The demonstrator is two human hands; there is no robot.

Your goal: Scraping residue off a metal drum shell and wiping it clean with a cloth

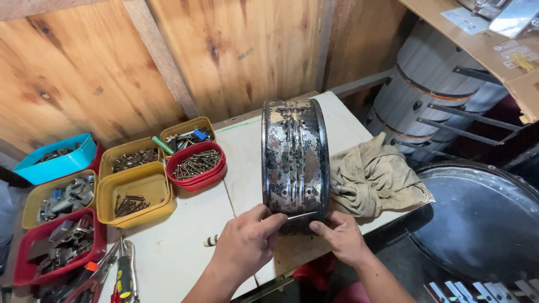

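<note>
A worn metal drum shell (296, 157), chrome flaked and rusted, stands on edge on the white workbench (185, 247). My left hand (247, 244) grips its near left rim, thumb on the outer face. My right hand (341, 238) pinches the near right rim. Between my thumbs a thin bright metal strip (300, 215) lies across the shell's lower face. A crumpled tan rag (373, 177) lies right of the shell, touching it.
Plastic trays of screws and metal fittings crowd the left: yellow (135, 193), red (196, 165), blue (56, 160). Pliers and a screwdriver (123, 275) lie at front left. A dark round drumhead (483, 221) sits low right; grey drum shells (426, 84) are stacked behind.
</note>
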